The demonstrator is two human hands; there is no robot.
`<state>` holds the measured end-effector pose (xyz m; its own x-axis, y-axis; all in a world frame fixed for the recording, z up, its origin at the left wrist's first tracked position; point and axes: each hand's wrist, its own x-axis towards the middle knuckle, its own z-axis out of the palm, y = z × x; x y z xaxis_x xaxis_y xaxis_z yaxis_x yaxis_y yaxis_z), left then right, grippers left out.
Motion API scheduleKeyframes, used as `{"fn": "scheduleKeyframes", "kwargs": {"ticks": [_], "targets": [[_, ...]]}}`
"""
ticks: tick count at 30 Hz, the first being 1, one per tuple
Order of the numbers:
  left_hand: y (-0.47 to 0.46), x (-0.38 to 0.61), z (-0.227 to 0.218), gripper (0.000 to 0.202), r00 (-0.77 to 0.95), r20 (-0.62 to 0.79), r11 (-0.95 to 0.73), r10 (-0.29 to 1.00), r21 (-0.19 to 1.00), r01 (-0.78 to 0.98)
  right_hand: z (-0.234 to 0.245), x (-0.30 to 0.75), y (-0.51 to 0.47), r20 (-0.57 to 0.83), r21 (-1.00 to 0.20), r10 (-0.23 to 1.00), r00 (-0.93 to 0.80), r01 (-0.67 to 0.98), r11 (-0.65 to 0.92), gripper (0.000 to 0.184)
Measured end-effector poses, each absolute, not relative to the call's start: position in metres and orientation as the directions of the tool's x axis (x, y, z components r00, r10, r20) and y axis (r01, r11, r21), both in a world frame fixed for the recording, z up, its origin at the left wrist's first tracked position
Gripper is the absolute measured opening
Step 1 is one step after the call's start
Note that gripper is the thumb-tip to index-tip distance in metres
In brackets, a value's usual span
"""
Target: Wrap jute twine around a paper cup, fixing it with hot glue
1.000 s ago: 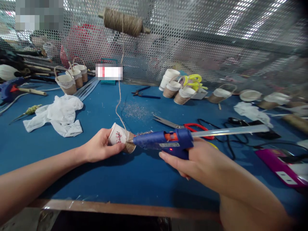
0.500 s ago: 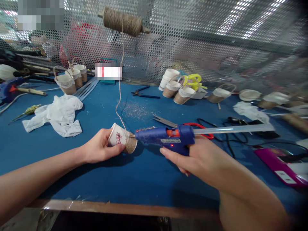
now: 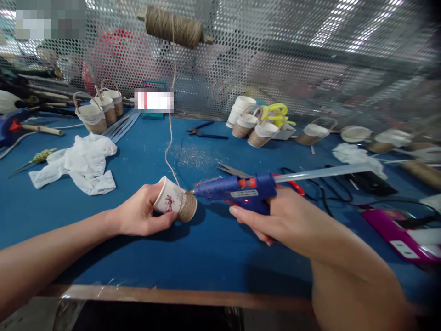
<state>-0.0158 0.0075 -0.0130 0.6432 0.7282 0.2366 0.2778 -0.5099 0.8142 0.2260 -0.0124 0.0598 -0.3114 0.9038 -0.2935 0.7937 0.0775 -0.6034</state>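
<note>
My left hand (image 3: 139, 214) grips a small white paper cup (image 3: 169, 198) lying on its side, its lower part wrapped in brown twine. A strand of twine (image 3: 170, 133) rises from the cup to a spool (image 3: 174, 26) mounted on the mesh wall. My right hand (image 3: 275, 218) is closed around a blue hot glue gun (image 3: 237, 192) with a clear glue stick (image 3: 324, 172) jutting out behind. The gun's nozzle touches the cup's twine-wrapped end.
On the blue table (image 3: 193, 257) lie red-handled scissors (image 3: 241, 174), pliers (image 3: 205, 133), a crumpled white cloth (image 3: 77, 163), black cables (image 3: 327, 193) and a magenta box (image 3: 399, 230). Twine-wrapped cups (image 3: 257, 131) and small baskets (image 3: 91, 117) stand along the perforated metal wall (image 3: 275, 59).
The glue gun has shifted slightly up and right, its nozzle staying at the cup's wrapped end. My left hand has turned the cup a little.
</note>
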Motion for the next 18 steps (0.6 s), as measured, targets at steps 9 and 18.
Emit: {"fn": "scheduleKeyframes", "kwargs": {"ticks": [9,18], "targets": [[0.0085,-0.0165,-0.0090,0.012,0.679,0.289,-0.573,0.675,0.785,0.235,0.0622,0.2250,-0.0135,-0.297,-0.600,0.893,-0.338,0.794,0.101,0.041],[0.0103,-0.0152,-0.0111,0.014,0.683,0.356,-0.618,0.637,0.765,0.178,0.0633,0.2260,-0.0181,-0.350,-0.528,0.893,-0.283,0.847,0.061,0.043]]}}
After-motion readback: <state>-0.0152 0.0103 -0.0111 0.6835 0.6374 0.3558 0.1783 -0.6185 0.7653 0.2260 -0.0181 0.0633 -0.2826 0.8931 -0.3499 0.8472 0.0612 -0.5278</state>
